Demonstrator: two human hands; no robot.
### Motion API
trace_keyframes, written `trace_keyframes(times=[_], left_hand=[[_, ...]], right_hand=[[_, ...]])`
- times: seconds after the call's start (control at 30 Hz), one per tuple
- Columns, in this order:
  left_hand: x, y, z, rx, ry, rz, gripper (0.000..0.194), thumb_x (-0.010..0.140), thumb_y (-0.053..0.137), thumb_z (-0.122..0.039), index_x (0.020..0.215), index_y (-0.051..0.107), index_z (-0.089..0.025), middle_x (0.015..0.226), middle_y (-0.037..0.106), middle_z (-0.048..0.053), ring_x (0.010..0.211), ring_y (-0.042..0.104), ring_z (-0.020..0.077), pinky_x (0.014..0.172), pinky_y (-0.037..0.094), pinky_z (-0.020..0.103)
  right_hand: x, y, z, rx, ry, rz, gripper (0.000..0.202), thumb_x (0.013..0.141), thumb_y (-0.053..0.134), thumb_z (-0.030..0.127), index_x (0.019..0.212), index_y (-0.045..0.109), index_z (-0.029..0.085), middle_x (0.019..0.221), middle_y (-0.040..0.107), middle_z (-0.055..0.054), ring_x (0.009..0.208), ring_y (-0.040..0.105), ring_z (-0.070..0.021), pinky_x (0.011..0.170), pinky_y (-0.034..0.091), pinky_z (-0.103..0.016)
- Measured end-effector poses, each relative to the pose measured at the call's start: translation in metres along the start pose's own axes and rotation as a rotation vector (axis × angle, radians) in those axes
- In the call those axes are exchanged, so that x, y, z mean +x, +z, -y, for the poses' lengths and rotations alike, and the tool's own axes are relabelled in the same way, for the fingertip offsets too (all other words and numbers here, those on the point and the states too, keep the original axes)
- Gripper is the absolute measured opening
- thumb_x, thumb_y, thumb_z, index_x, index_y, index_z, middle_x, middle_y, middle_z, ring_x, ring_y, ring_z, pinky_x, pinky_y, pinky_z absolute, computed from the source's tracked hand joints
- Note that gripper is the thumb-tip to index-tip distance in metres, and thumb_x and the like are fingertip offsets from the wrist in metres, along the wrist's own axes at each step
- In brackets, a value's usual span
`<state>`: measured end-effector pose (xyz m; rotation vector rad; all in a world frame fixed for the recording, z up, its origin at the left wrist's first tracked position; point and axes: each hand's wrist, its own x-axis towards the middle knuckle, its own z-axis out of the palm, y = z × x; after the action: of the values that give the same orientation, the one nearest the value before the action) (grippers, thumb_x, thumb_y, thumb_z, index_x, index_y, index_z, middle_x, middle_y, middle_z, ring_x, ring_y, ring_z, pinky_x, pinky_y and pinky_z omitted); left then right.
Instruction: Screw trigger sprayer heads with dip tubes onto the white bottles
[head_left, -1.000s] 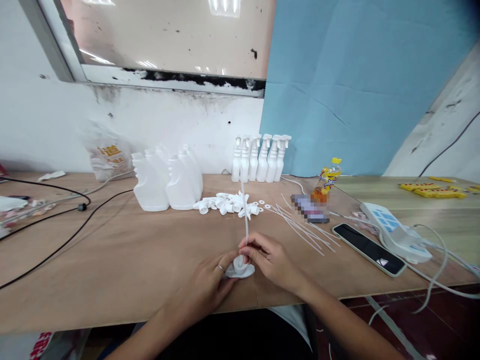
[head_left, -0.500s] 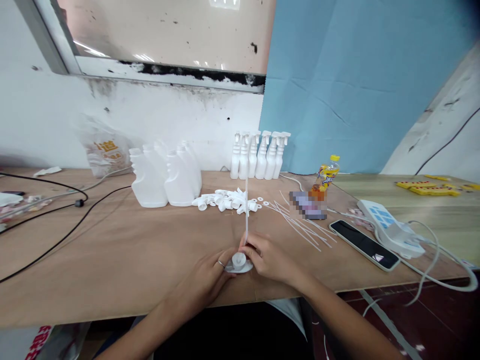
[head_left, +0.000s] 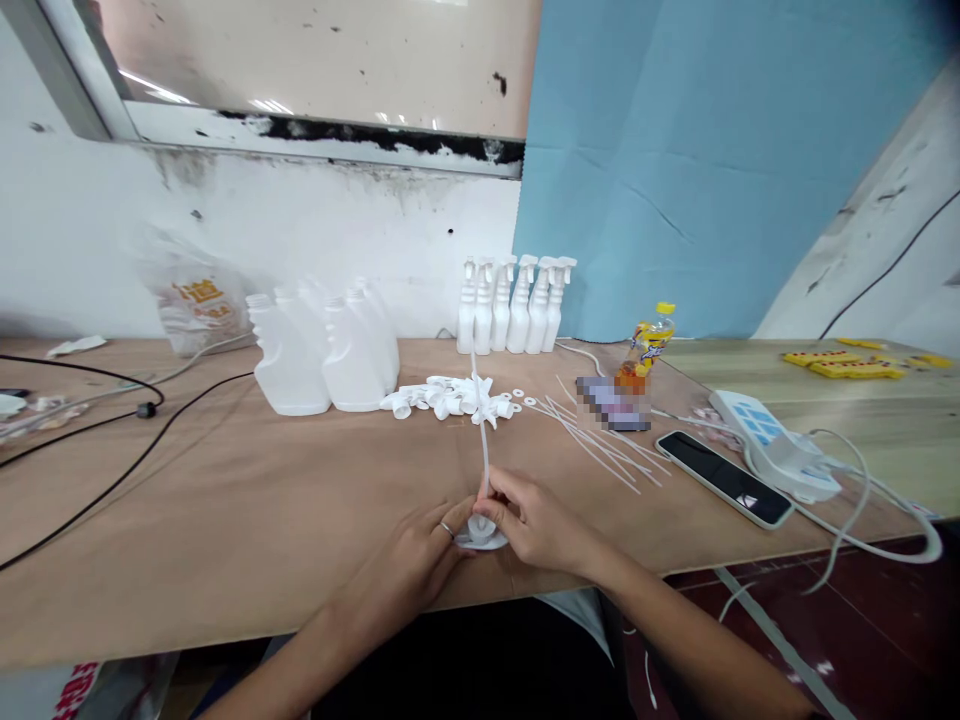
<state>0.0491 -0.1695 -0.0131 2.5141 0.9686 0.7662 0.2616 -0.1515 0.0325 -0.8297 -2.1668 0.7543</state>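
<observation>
Near the table's front edge my left hand (head_left: 409, 560) steadies a white spray-trigger head (head_left: 480, 537) that rests on the brown table (head_left: 225, 500). My right hand (head_left: 536, 520) pinches the bottom of a thin white dip tube (head_left: 480, 420) that stands up out of the head. Both hands touch the same assembly. A ring shows on a finger of my left hand.
Behind are loose white trigger heads (head_left: 446, 400), small washers, spare tubes (head_left: 600, 440), empty white bottles (head_left: 322, 350) and finished spray bottles (head_left: 514, 305). At the right lie a drink bottle (head_left: 645, 355), a phone (head_left: 724, 478) and a power strip (head_left: 772, 445). Black cables (head_left: 112, 420) cross the left.
The tube has tilted slightly left and my hands have stayed on the trigger head. The view has shifted a little, so everything sits lower and further left.
</observation>
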Motion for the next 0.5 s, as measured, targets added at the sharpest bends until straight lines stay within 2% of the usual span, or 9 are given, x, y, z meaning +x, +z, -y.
trace_keyframes(times=[0.17, 0.3, 0.37, 0.4, 0.5], left_hand=[[0.001, 0.002, 0.001, -0.01, 0.005, 0.0, 0.05, 0.099, 0.049, -0.018, 0.145, 0.038, -0.035, 0.127, 0.064, 0.003, 0.113, 0.062, 0.0204, 0.095, 0.052, 0.036], [0.0, 0.002, 0.003, -0.035, -0.018, -0.032, 0.052, 0.097, 0.053, -0.02, 0.145, 0.04, -0.035, 0.13, 0.064, 0.003, 0.116, 0.063, 0.0206, 0.097, 0.052, 0.036], [0.0, 0.0, 0.002, -0.055, -0.071, -0.064, 0.051, 0.095, 0.056, -0.022, 0.144, 0.044, -0.033, 0.129, 0.066, 0.004, 0.114, 0.064, 0.0218, 0.097, 0.052, 0.036], [0.001, -0.002, 0.002, -0.073, -0.114, -0.078, 0.048, 0.095, 0.057, -0.024, 0.141, 0.047, -0.031, 0.126, 0.068, 0.005, 0.111, 0.066, 0.0224, 0.096, 0.053, 0.036], [0.003, -0.011, -0.002, -0.166, -0.269, -0.1, 0.039, 0.093, 0.06, -0.034, 0.132, 0.058, -0.026, 0.108, 0.074, 0.005, 0.092, 0.071, 0.0226, 0.084, 0.057, 0.035]], right_hand=[[0.0, 0.003, -0.001, -0.088, -0.045, 0.023, 0.021, 0.096, 0.051, 0.02, 0.077, 0.044, 0.021, 0.072, 0.051, 0.002, 0.067, 0.048, -0.014, 0.063, 0.035, -0.025], [-0.003, 0.006, -0.006, -0.074, -0.049, -0.016, 0.02, 0.1, 0.05, 0.022, 0.08, 0.05, 0.021, 0.074, 0.054, 0.001, 0.07, 0.052, -0.0142, 0.068, 0.04, -0.025], [-0.006, 0.004, -0.007, -0.08, -0.049, -0.047, 0.008, 0.1, 0.052, 0.024, 0.094, 0.056, 0.021, 0.081, 0.058, 0.0, 0.075, 0.055, -0.0152, 0.072, 0.044, -0.026], [-0.008, 0.002, -0.006, -0.099, -0.067, -0.059, 0.009, 0.098, 0.054, 0.023, 0.106, 0.057, 0.021, 0.088, 0.06, -0.001, 0.079, 0.057, -0.0163, 0.076, 0.046, -0.028], [-0.013, -0.006, -0.002, -0.201, -0.188, -0.021, 0.053, 0.093, 0.059, 0.018, 0.142, 0.042, 0.022, 0.124, 0.057, -0.01, 0.109, 0.057, -0.0221, 0.096, 0.047, -0.036]])
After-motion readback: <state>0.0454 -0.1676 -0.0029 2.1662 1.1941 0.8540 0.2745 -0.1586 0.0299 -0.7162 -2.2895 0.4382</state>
